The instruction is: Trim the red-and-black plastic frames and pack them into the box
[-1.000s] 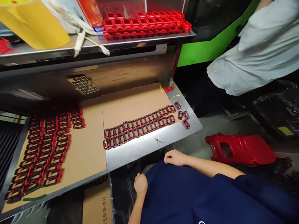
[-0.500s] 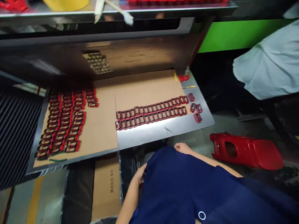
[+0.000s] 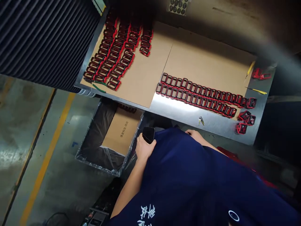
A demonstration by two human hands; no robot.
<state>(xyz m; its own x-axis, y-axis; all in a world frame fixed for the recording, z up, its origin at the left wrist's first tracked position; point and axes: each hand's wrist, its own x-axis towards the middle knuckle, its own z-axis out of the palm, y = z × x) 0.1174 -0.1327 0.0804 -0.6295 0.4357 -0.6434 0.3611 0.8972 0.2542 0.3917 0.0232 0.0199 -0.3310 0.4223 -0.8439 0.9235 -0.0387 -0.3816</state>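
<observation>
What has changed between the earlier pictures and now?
The person's left hand now holds a flat black phone, unseen earlier. The camera's view has swung left, showing more of the plastic-lined box. The right hand stays by the navy garment; the rows of black-and-red plastic frames look unchanged.

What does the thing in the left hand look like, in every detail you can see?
It looks like a phone: a flat, black slab with rounded corners, a smooth, dark face and a thin, paler edge. No lit display shows. The left hand grips its lower part, thumb by the lower right corner. It is tilted, between the metal table and the navy shirt.
</observation>
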